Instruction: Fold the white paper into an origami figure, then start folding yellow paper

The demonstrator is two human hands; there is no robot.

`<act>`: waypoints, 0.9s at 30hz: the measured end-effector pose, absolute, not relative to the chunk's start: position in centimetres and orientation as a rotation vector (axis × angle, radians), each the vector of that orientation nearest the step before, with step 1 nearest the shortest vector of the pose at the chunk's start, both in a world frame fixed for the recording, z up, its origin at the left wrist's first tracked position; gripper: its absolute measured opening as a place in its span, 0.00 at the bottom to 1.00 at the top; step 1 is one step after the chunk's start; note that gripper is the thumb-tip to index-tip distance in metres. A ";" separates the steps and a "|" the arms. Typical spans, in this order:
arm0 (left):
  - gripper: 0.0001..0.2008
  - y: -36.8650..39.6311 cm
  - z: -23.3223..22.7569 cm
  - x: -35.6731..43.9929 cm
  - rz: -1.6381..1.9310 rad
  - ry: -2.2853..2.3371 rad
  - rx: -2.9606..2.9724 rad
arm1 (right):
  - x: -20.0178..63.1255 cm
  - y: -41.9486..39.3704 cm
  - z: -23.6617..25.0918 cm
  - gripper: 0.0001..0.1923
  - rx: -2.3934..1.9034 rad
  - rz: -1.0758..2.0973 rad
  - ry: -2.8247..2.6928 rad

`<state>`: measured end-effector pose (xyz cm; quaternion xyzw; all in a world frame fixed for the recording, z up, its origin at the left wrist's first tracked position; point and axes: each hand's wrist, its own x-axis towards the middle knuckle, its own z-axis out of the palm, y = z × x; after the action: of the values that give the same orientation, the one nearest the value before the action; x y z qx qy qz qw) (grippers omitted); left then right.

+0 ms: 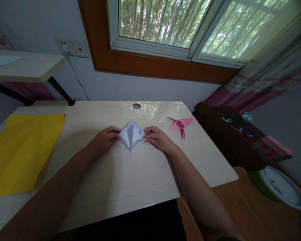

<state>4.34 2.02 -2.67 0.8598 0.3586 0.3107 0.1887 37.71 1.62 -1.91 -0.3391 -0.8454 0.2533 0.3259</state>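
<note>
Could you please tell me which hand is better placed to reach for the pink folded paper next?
Probably the right hand: it is at the white paper's right corner, nearer the pink folded paper, while the left hand is at the opposite corner, farther away.

White folded-paper sheet (131, 136), diamond outline, partly opened up. Corners at roughly 12, 3, 6 and 9 o'clock, 6 being the near one. Greyish fold runs down the middle, about 12 to 6, flanked by paler panels. Greyer bands along the outer edges, clearest from 6 to 9. Held at the 9 and 3 corners. Over the pale tabletop (140, 177); can't tell if the underside is touching.
</note>
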 end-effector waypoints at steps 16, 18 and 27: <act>0.09 1.9 -2.6 4.6 0.895 0.933 2.407 | 37.3 1.5 -1.3 0.06 -0.903 0.642 -2.232; 0.08 1.8 -2.4 4.7 0.956 0.912 2.387 | 37.1 1.4 -1.1 0.07 -0.893 0.660 -2.207; 0.06 0.8 -0.9 5.6 1.278 0.867 2.036 | 36.1 1.1 -0.5 0.10 -0.859 0.842 -1.976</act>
<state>5.63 0.79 -0.92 0.7628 0.3249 0.4786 0.2889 36.11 1.12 -0.49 -0.3400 -0.7820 0.3332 0.4024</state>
